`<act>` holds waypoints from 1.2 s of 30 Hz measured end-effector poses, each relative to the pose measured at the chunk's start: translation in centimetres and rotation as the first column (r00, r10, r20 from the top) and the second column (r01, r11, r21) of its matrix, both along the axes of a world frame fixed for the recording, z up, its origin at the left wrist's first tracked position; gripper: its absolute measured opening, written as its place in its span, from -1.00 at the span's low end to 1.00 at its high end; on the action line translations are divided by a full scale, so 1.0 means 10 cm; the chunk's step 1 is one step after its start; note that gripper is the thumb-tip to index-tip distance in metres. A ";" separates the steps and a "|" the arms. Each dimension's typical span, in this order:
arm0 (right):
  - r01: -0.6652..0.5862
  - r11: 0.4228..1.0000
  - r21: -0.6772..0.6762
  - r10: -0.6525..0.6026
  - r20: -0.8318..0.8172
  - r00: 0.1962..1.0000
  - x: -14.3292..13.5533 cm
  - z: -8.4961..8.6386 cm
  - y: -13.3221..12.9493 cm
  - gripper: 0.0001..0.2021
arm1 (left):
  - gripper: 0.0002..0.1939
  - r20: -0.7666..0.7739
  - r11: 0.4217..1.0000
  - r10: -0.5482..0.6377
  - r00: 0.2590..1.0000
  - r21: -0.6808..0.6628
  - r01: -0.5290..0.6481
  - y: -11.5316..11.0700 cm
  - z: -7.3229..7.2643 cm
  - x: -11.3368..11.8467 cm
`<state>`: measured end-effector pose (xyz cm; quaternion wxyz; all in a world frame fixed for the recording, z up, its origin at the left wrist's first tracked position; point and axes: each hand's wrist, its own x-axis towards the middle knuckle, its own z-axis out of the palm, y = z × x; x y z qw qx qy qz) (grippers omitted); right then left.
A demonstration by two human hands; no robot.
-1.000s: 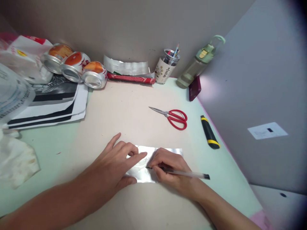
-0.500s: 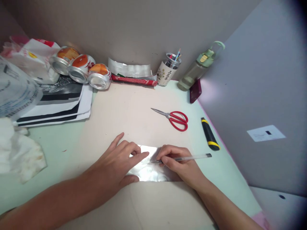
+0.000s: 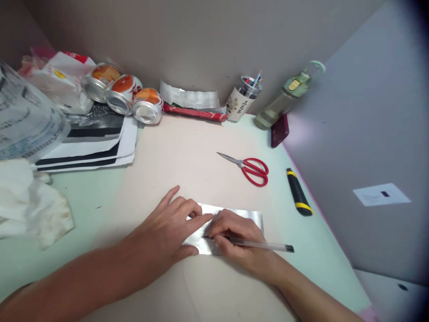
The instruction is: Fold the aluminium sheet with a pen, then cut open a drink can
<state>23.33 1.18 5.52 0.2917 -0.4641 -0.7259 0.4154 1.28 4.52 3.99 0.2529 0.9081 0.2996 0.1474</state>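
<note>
A shiny silver metal sheet (image 3: 256,218) lies flat on the pale board in front of me. My left hand (image 3: 179,223) rests over the sheet's left part, fingers spread, its thumb at the lower edge. Pinched in my right hand (image 3: 239,237) is a clear pen (image 3: 264,244), its dark tip at the sheet's surface beside my left fingers and its black end pointing right. My right hand covers much of the sheet's middle. Beyond the hands lie red-handled scissors (image 3: 246,168), blades toward the left.
A black and yellow cutter (image 3: 299,192) lies at the right. Along the back stand cans (image 3: 147,106), cut metal strips (image 3: 191,98), a pen jar (image 3: 241,100) and a green bottle (image 3: 281,100). Papers (image 3: 127,150), a plastic bag and a stained cloth (image 3: 50,205) are at the left.
My right hand and the pen have moved down and a little left relative to the sheet, uncovering its right end. The whole view has shifted slightly. My left hand stays on the sheet.
</note>
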 end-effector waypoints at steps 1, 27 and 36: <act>-0.011 1.000 0.004 0.011 0.009 1.000 0.00 0.00 0.00 -0.84 | -0.42 -0.002 1.000 0.001 1.000 -0.002 -0.001 0.00 0.00 0.00; -0.079 0.997 -0.016 0.080 0.066 0.995 -0.03 0.01 0.01 -0.83 | -0.43 0.004 1.000 0.005 1.000 -0.019 -0.004 0.02 0.00 -0.02; -0.056 0.998 -0.018 0.057 0.057 0.997 -0.03 0.02 0.01 -0.82 | -0.32 0.003 1.000 -0.002 1.000 0.012 0.002 0.02 -0.01 -0.03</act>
